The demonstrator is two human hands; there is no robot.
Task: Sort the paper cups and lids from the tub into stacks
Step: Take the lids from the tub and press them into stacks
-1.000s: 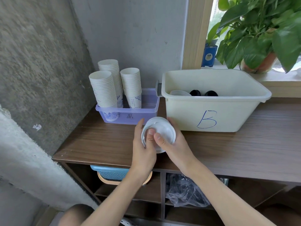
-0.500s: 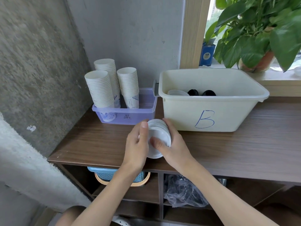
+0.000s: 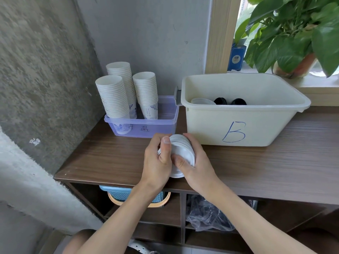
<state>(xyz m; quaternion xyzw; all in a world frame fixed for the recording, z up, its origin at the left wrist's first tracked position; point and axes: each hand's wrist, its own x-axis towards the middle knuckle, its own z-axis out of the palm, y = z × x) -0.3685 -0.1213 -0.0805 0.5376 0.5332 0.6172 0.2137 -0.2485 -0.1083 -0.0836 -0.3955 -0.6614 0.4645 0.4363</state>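
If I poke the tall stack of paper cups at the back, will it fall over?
Probably. The tall stack of paper cups is high and narrow, so a poke near its top would likely tip it. Paper cups look light, so little push is needed. The low wall of the purple tray holds only its foot and may not stop it.

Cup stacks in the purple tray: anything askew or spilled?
Nothing spilled. The three cup stacks stand nested in the tray; the front-left stack tilts slightly toward the wall, possibly just lens distortion.
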